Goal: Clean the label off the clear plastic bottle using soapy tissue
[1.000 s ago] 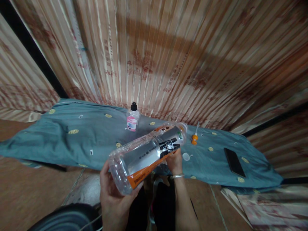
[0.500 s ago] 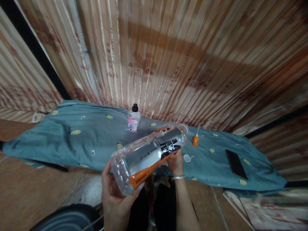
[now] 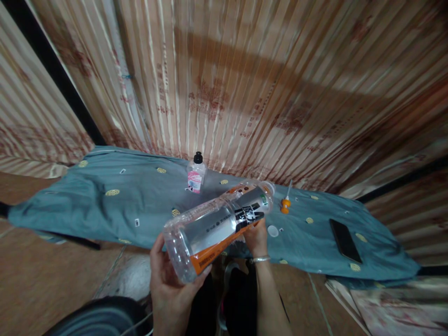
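Note:
A large clear plastic bottle with an orange, black and silver label lies tilted in both my hands, its base toward me and its neck pointing away to the right. My left hand cups the base from below. My right hand, with a silver bracelet at the wrist, grips the bottle under its upper part. A white bottle cap lies on the blue-green cloth just right of my right hand.
A small bottle with a pink label and black cap stands on the cloth near the curtain. An orange-tipped small item and a black phone lie farther right. A dark round object is at bottom left.
The view has drifted slightly; the bottle and both hands keep the same grip and pose.

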A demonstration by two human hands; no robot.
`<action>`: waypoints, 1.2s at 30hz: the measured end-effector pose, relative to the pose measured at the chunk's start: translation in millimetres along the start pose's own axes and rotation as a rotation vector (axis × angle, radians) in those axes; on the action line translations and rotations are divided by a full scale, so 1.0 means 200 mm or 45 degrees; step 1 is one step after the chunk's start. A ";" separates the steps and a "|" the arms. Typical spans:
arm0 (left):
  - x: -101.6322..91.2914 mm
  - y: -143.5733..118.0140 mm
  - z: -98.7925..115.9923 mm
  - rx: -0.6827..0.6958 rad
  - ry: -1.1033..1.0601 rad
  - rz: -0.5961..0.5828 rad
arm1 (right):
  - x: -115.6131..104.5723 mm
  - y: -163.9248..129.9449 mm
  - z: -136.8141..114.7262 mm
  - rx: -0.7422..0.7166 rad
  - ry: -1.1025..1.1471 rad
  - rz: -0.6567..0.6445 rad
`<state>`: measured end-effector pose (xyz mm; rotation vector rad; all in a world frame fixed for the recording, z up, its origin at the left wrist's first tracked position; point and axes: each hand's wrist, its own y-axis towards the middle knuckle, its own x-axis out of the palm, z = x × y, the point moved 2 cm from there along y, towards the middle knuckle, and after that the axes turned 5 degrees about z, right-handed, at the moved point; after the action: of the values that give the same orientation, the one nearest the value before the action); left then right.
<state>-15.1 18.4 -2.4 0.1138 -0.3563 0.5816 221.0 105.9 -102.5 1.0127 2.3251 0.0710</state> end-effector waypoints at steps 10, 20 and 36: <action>0.00 -0.02 0.00 -0.076 -0.026 0.048 | -0.01 0.00 -0.01 0.047 0.034 -0.017; -0.04 0.03 -0.03 0.054 0.059 -0.081 | -0.01 0.00 -0.02 0.010 0.075 -0.038; 0.02 -0.02 0.03 -0.079 -0.004 0.038 | 0.01 -0.01 0.01 0.001 0.064 -0.012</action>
<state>-10.7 15.5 4.8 0.0500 -0.3792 0.5996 220.5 106.0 -106.0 1.0115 2.3749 0.0924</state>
